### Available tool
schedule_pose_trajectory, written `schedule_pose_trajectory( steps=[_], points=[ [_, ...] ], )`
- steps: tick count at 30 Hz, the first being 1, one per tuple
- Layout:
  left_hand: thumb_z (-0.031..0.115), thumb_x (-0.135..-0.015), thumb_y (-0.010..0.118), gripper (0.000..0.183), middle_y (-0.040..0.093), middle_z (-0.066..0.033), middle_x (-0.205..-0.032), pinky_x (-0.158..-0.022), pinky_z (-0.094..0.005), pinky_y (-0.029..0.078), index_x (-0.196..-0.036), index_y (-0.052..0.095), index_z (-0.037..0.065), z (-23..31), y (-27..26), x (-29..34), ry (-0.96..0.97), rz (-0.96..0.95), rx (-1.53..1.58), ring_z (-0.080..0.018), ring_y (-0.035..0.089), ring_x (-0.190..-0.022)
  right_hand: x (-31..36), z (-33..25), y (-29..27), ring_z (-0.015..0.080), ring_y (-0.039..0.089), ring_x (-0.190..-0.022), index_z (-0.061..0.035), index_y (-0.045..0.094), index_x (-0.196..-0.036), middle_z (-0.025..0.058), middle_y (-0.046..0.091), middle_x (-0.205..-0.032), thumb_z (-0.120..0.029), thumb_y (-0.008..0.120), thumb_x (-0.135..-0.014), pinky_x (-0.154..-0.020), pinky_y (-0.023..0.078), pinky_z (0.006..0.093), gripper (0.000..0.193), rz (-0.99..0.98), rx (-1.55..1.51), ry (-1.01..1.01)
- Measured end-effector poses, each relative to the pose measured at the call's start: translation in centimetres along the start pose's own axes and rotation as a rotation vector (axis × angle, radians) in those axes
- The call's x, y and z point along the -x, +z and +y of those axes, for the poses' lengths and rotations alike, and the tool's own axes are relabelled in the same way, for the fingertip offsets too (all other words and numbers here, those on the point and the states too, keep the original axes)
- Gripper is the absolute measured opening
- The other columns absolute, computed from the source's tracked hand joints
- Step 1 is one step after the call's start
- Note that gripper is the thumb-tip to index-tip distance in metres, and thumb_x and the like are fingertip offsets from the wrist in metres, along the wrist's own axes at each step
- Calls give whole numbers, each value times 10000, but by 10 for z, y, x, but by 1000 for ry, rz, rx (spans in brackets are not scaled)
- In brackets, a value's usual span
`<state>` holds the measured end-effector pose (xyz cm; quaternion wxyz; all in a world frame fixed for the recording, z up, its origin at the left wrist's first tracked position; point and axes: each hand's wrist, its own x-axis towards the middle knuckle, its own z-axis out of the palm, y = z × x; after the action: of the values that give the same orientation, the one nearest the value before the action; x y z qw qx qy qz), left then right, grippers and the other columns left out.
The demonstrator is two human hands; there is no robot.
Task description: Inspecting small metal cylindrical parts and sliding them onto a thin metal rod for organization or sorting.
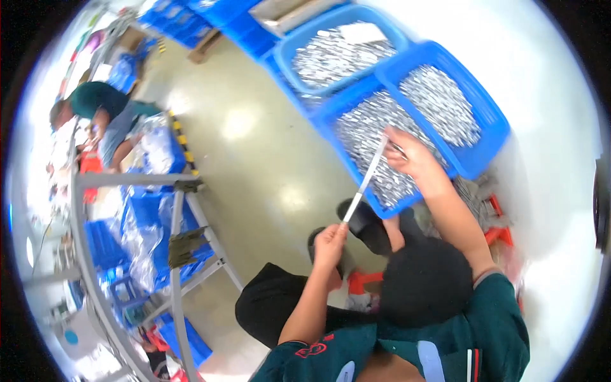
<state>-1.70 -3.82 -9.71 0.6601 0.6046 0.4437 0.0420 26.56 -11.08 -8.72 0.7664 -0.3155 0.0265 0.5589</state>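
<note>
White and narrow, the strip (364, 183) is stretched straight between two bare hands! Low end to the left hand (331, 243), fingers closed in a tight pinch; top end to the right hand (407, 154), its thumb and fingertips also gripping. Something small and dark shows by the right hand's curled fingers, too blurred to name.

That right hand sits above the middle of the lower blue bin (328, 127), while the strip slants out across the bin's left long edge and the left hand waits outside it, close by a dark shoe (363, 226). Silvery small pieces (382, 114) spread through that bin, reaching toward its near corner. Hard against its right long edge comes the second blue bin (487, 127), loaded with similar shiny pieces. Beyond the far end, a light-blue tub (286, 63) carries more, with a pale flat piece (363, 33) lying toward its far right corner.

Out left, across the floor (254, 165), a grey metal frame (127, 179) stands before clear plastic (140, 242) over blue containers, and a co-worker (105, 105) in dark green bends forward!
</note>
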Motion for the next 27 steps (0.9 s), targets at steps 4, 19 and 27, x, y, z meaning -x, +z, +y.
schedule_pose_trajectory(
  steps=[4,19,27],
  points=[
    [291,-844,574,268,468,56,-599,-494,-219,339,-739,596,46,-3,14,-2,21,37,-117,-51,397,-552,20,-15,7,28,326,-422,-51,513,-875,-30,401,-597,-154,584,-829,-336,224,165,133,163,302,-125],
    [356,-882,479,341,382,71,-559,-474,-208,284,-664,489,93,20,9,-4,59,-26,75,-41,342,-509,23,11,20,71,425,-523,-31,530,-1007,59,530,-786,-192,512,-853,-361,264,159,224,154,489,93],
    [316,-893,475,370,367,28,-580,-532,-249,327,-671,463,20,9,9,-6,171,-57,-85,-72,349,-579,14,5,5,61,336,-386,-95,481,-864,19,484,-660,-177,490,-868,-313,215,165,82,165,391,-13]
  ],
)
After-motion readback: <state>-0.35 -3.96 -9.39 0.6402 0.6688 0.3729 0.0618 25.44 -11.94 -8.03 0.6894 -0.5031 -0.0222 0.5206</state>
